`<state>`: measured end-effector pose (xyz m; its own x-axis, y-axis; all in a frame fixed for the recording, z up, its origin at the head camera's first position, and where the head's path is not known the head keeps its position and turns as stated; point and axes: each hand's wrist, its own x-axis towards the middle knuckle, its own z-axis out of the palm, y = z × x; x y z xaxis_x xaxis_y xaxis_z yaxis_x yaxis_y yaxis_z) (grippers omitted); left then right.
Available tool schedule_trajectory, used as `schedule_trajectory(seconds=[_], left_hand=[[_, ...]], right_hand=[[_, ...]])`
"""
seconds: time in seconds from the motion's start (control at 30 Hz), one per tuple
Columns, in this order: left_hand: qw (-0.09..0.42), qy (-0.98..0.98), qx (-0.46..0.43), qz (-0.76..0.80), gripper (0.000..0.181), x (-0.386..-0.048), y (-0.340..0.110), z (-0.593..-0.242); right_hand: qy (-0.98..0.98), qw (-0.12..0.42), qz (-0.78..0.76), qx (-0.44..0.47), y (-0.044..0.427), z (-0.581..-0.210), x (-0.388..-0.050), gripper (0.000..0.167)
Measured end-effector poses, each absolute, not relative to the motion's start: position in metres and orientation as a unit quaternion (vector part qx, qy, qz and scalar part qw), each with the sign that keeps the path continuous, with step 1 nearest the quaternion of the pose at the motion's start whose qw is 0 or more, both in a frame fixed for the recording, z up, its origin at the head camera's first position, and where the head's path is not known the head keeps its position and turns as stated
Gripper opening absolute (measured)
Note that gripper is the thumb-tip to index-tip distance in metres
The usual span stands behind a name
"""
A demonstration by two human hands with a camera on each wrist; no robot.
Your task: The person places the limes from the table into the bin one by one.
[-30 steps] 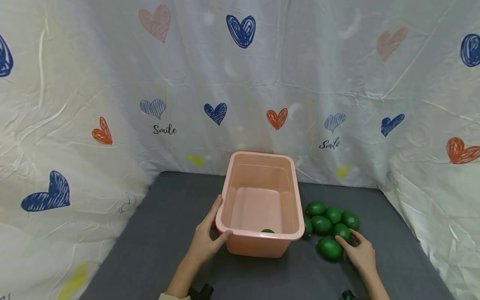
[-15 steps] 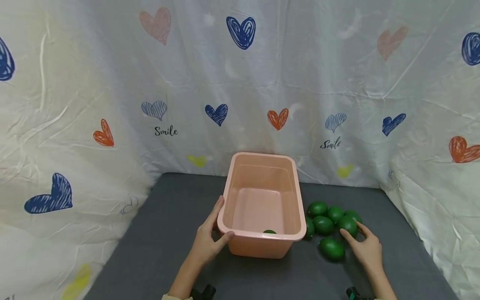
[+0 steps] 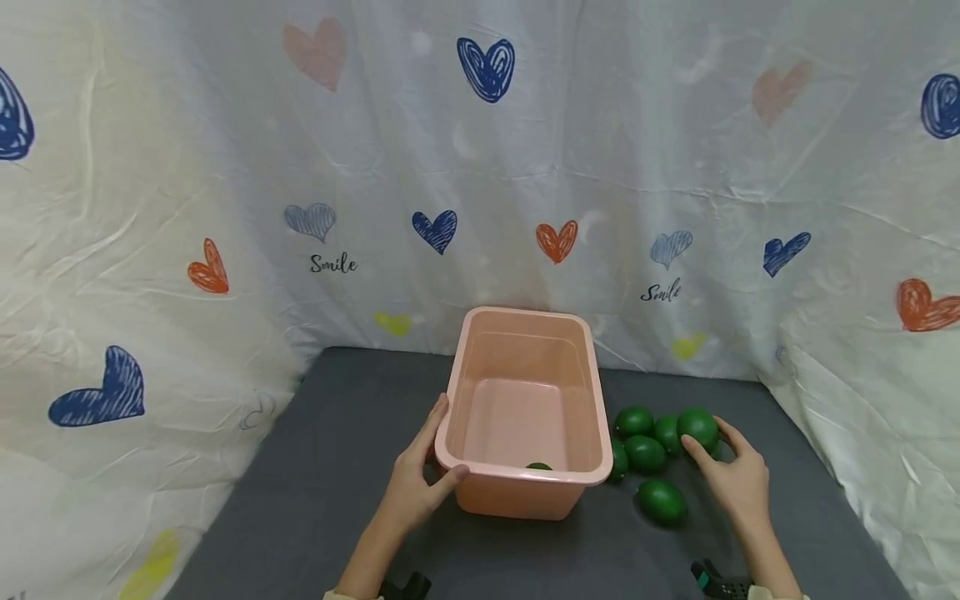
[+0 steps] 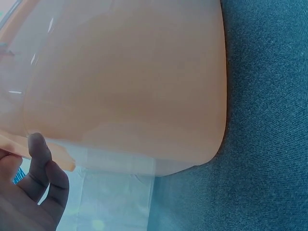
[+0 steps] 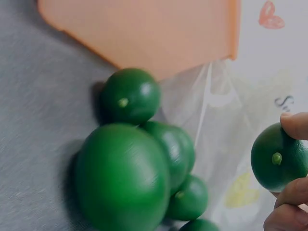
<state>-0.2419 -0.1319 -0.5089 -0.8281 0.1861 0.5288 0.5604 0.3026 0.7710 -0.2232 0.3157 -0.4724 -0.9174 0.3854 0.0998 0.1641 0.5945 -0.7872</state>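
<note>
My left hand [image 3: 416,475] grips the near-left corner of a pink plastic bin [image 3: 525,496], thumb at the front rim and fingers along the left side. In the left wrist view, that hand's fingers [image 4: 41,168] are curled at the rim beside the bin's wall [image 4: 130,86]. My right hand [image 3: 735,483] pinches a green lime [image 3: 699,427] between thumb and fingers, raised above the table. The right wrist view has this held lime [image 5: 274,159] apart from the others. Part of another lime [image 3: 538,466] shows inside the bin, mostly hidden by the front rim.
Several limes [image 3: 645,454] lie bunched against the bin's right side. A single lime [image 3: 661,502] sits nearer the front. Dark grey cloth [image 3: 360,417] covers the table. A white curtain [image 3: 510,167] printed with hearts hangs behind and at both sides.
My right hand has lifted the pinched lime out of the bunch, moving up and slightly right. My left hand has kept its hold on the bin, which stays in place.
</note>
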Motion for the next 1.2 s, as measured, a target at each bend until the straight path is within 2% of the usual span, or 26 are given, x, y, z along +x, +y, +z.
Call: schedule_trajectory(seconds=[0.77, 1.2], left_hand=[[0.171, -0.791, -0.234, -0.539, 0.093, -0.242, -0.134, -0.506], [0.173, -0.794, -0.233, -0.534, 0.092, -0.242, -0.135, -0.507]], right_hand=[[-0.87, 0.184, 0.453, -0.068, 0.261, -0.442, -0.243, 0.071], [-0.834, 0.154, 0.529, -0.008, 0.223, -0.433, -0.253, 0.068]])
